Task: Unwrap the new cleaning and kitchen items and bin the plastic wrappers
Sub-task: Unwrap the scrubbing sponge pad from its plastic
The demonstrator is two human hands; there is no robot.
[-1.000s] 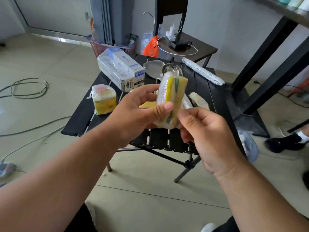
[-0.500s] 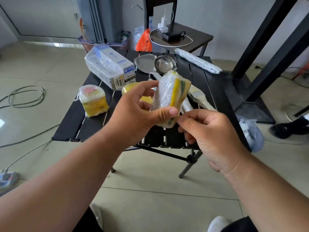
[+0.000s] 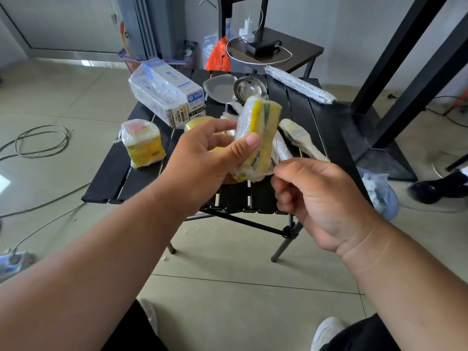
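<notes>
My left hand (image 3: 207, 158) grips a yellow sponge pack (image 3: 258, 133) wrapped in clear plastic and holds it upright above the black slatted table (image 3: 121, 178). My right hand (image 3: 319, 198) pinches the loose plastic wrapper (image 3: 266, 173) at the pack's lower end and stretches it to the right. On the table lie a second wrapped sponge bundle (image 3: 143, 144), a wrapped box (image 3: 167, 93), a wrapped brush (image 3: 301, 138), a steel spatula (image 3: 219, 88) and a ladle (image 3: 248, 89), and a long wrapped roll (image 3: 298, 84).
A plastic-lined bin (image 3: 382, 196) sits on the floor at the table's right side. A dark side table (image 3: 298, 51) with a charger and cable stands behind. Cables (image 3: 40, 140) and a power strip (image 3: 15, 259) lie on the floor to the left. Black frame legs (image 3: 415, 72) rise at right.
My right hand has caught the wrapper at the pack's bottom and drawn it a little right and down. The pack has tilted slightly in my left hand.
</notes>
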